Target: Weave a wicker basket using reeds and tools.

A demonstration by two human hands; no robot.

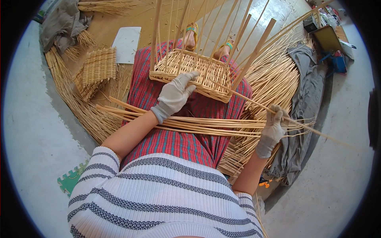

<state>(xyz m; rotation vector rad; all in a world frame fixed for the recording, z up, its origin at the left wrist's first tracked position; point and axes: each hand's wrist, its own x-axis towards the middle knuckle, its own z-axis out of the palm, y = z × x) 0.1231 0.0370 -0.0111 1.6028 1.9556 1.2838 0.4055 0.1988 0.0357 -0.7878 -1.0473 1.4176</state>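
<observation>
A half-woven wicker basket (206,73) with tall upright stakes rests on my lap, over a red plaid skirt. My left hand (174,95), in a pale glove, presses flat against the basket's near woven wall. Out to the right, my gloved right hand (274,127) is closed around a long thin willow rod (254,104) that runs from the basket's weave past the hand. A bundle of loose rods (198,123) lies across my lap between the two hands.
A finished woven panel (98,65) and a white sheet (127,43) lie on the floor to the left. Heaps of willow rods (274,79) and grey cloth (305,95) sit on the right, with tools (337,59) beyond. A green foam mat piece (71,180) lies lower left.
</observation>
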